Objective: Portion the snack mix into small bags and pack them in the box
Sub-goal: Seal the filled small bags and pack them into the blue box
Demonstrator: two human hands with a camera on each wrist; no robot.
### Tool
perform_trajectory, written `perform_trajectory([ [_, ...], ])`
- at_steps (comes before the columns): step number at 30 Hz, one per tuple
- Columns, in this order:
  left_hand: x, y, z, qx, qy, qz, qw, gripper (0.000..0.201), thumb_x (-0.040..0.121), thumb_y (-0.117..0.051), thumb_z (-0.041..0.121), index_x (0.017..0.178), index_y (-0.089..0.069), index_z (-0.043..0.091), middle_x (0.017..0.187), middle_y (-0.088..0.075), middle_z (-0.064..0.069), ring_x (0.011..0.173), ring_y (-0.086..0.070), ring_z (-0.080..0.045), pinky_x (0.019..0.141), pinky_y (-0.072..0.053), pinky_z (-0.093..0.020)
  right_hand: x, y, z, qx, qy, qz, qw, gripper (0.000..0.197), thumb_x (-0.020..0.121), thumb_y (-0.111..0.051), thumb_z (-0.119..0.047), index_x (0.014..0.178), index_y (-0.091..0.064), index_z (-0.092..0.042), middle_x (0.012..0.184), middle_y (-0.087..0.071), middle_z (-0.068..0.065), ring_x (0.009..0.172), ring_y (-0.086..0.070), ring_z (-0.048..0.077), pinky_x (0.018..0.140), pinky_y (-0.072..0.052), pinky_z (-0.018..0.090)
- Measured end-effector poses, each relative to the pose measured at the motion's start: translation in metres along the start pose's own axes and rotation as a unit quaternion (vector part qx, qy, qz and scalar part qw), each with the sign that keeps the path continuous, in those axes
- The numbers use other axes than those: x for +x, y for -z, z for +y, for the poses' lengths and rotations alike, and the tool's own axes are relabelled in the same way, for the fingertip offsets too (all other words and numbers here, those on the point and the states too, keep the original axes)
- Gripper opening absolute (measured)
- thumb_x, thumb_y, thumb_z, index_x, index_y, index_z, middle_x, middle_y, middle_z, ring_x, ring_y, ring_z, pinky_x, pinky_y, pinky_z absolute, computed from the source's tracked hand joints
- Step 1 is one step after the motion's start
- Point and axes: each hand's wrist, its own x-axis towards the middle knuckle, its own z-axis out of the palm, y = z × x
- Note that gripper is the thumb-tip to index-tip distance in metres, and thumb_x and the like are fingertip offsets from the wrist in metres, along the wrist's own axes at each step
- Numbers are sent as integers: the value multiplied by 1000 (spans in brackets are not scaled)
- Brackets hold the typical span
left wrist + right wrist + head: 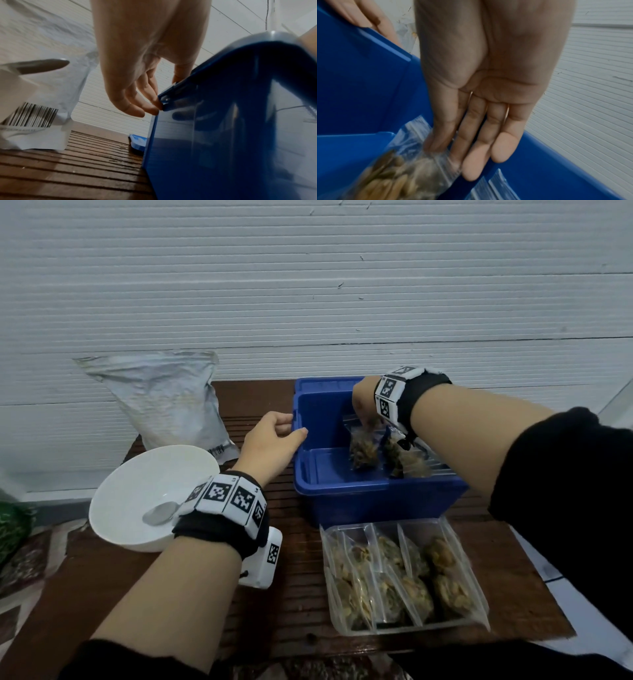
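Observation:
A blue plastic box [342, 501] stands on the wooden table. My left hand [291, 426] grips its left rim, thumb over the edge and fingertips [152, 108] against the outer lip of the box [223, 135]. My right hand [368, 419] reaches down inside the box and pinches the top of a small clear bag of snack mix [363, 450]. In the right wrist view the thumb and forefinger of that hand [453, 152] hold the bag [399, 175] while the other fingers stay straight. Another filled bag [407, 460] leans against the box's right wall.
Several filled small bags [404, 577] lie in a row in front of the box. A white bowl [137, 474] holding a metal spoon [161, 513] sits at the left. Behind it leans a large silver pouch [164, 402]. A ribbed white wall closes the back.

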Motion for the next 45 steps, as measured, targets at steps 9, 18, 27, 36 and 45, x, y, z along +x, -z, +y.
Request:
perform_trajectory([
  [9, -6, -5, 6, 7, 13, 2, 1000, 33, 93, -60, 30, 124, -54, 19, 121, -62, 1, 111, -60, -17, 96, -51, -41, -11, 9, 1, -50, -16, -5, 999, 33, 73, -79, -29, 101, -71, -15, 94, -67, 3, 73, -54, 21, 75, -51, 31],
  [18, -16, -21, 22, 58, 31, 59, 996, 37, 101, -45, 20, 137, -48, 11, 134, -56, -7, 119, -53, -22, 81, -35, -21, -88, 28, -9, 149, 99, 111, 977, 15, 86, -69, -21, 97, -69, -11, 75, -54, -8, 62, -45, 1, 53, -35, 14],
  [27, -25, -27, 16, 15, 38, 90, 995, 40, 101, -45, 26, 139, -48, 13, 136, -55, -3, 124, -51, -18, 83, -30, -15, -164, -24, -44, 263, 163, 61, 949, 4, 84, -70, -20, 84, -73, -18, 73, -63, -13, 73, -59, 3, 69, -48, 17],
  [36, -39, -22, 10, -11, 26, 58, 998, 42, 101, -46, 26, 142, -46, 15, 137, -55, 0, 123, -52, -16, 96, -42, -26, -172, -64, -50, 265, 161, 6, 951, 19, 85, -63, -7, 91, -72, -22, 81, -66, -9, 76, -61, 4, 73, -51, 23],
  [45, -52, -27, 15, 21, -4, 67, 998, 36, 100, -46, 21, 135, -52, 12, 129, -60, -5, 117, -55, -21, 85, -36, -22, -196, -69, 15, 242, 7, 88, 966, 7, 80, -73, -24, 86, -71, -24, 75, -56, -14, 81, -60, 10, 69, -42, 21],
])
